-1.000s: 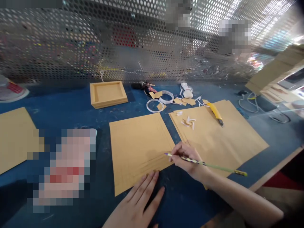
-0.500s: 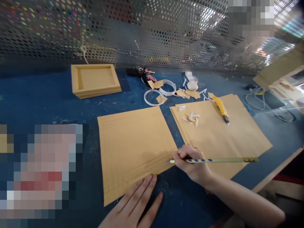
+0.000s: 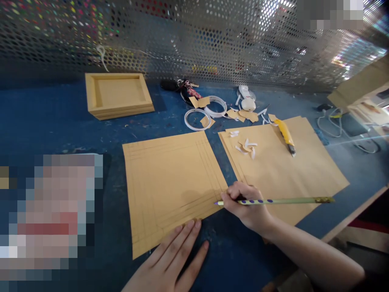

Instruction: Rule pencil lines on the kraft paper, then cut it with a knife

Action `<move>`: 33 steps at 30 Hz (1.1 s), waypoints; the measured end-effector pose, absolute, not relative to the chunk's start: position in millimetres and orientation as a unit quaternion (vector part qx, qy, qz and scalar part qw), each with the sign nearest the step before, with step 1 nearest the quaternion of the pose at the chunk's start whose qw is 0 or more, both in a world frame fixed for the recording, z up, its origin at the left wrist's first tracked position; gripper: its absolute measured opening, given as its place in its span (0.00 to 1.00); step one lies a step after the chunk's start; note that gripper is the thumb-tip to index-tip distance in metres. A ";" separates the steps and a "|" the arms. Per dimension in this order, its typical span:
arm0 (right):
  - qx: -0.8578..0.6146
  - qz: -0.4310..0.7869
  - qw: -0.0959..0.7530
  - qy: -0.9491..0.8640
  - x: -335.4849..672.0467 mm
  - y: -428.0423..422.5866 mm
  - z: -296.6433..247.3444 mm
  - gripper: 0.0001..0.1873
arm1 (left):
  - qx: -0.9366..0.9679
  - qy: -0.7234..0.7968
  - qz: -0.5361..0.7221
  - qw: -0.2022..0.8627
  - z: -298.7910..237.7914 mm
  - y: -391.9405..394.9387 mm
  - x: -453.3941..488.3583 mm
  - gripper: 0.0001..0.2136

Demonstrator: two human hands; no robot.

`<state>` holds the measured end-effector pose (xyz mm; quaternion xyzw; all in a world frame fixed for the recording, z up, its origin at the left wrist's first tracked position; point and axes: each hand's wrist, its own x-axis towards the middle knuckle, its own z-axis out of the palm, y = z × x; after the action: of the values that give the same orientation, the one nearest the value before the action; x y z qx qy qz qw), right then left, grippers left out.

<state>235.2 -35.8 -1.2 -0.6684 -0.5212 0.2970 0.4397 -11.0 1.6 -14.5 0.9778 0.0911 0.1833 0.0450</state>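
A sheet of brown kraft paper point(image 3: 170, 178) lies flat on the blue table, with pencil lines drawn along its edges. Flat and with fingers stretched out, my left hand point(image 3: 173, 255) rests over the sheet's near edge. My right hand point(image 3: 246, 207) pinches a pale green pencil point(image 3: 285, 200) with purple dots, held nearly level. The pencil's tip is over the sheet's lower right corner; whether it touches the paper I cannot tell. Beside the hand, to the right, lies a stack of brown paper point(image 3: 282, 170) with a yellow utility knife point(image 3: 285, 136) and paper scraps point(image 3: 247, 147) on it.
A shallow brown cardboard tray point(image 3: 120, 114) sits at the back left. Two rolls of white tape point(image 3: 197, 129), keys point(image 3: 188, 84) and a white tape dispenser point(image 3: 247, 104) lie behind the paper. A perforated metal panel point(image 3: 194, 44) bounds the table. A cable point(image 3: 340, 129) lies at right.
The view has shifted slightly, so the table items appear a little higher. Both hands stay in nearly the same places, the pencil still in my right hand.
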 end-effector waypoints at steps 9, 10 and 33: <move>-0.666 0.304 0.437 -0.523 236.5 -35.6 -1.5 0.18 | 0.980 0.090 0.175 0.042 -15.6 1.0 -12.8 0.20; -0.666 0.305 0.439 -0.521 236.5 -35.4 -1.0 0.18 | 0.980 0.089 0.174 0.041 -15.1 1.1 -12.8 0.20; -0.681 0.310 0.418 -0.516 237.3 -32.0 4.0 0.19 | 0.983 0.093 0.142 0.067 -8.5 2.6 -11.8 0.26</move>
<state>237.3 -32.0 4.0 -0.6805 -0.5157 0.3096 0.4185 -11.8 2.6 -8.5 0.9832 0.0932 0.1420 0.0673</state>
